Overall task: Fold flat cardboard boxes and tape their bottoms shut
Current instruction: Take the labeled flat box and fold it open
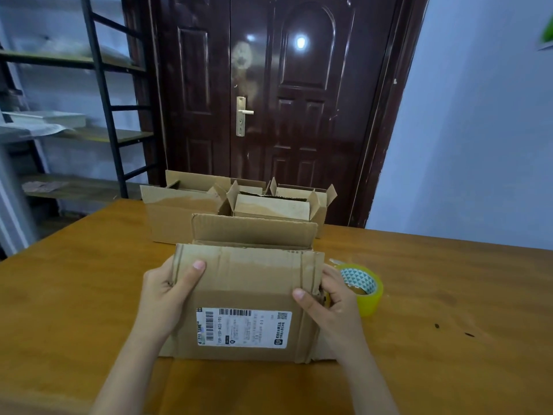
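A brown cardboard box [248, 283] with a white shipping label stands on the wooden table [89, 280] in front of me. Its near flap is folded toward me and its far flap stands up behind. My left hand [167, 292] grips the box's left edge, thumb on the flap. On the right edge my right hand [332, 307] holds the box, thumb pressing the front face. A roll of yellowish clear tape [363, 287] lies on the table just right of my right hand, touching neither hand.
Several assembled cardboard boxes [182, 214] with open flaps stand at the table's far edge. Behind them is a dark brown door [269, 85]. A metal shelf rack [98, 94] stands at the left, and a blue wall at the right.
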### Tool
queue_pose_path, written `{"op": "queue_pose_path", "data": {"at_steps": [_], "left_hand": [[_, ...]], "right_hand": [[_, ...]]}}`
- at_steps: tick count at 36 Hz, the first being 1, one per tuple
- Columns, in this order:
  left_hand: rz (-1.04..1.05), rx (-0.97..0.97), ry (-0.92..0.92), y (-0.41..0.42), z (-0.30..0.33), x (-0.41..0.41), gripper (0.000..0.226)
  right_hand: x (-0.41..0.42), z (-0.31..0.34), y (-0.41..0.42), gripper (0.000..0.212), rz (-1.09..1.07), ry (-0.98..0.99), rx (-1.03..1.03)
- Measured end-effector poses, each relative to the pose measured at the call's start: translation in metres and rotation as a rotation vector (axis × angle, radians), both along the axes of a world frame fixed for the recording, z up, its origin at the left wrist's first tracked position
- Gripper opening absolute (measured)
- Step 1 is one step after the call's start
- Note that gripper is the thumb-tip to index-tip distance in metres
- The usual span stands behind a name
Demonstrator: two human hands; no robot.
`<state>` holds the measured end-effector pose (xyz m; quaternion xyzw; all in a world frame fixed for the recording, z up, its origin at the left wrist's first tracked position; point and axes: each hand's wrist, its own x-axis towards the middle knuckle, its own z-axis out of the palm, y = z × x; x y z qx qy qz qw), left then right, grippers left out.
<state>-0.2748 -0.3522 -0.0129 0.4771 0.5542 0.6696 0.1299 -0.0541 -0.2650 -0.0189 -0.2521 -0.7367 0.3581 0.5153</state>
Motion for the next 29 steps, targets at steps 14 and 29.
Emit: {"op": "queue_pose_path", "data": {"at_steps": [14, 29], "left_hand": [[-0.083, -0.078, -0.133, -0.002, 0.011, 0.001, 0.052], [-0.071, -0.197, -0.037, 0.002, 0.021, -0.006, 0.048]], "right_hand": [[-0.019, -0.006, -0.008, 0.032, -0.181, -0.092, -0.062], [-0.012, 0.015, 0.010, 0.087, 0.015, -0.013, -0.506]]}}
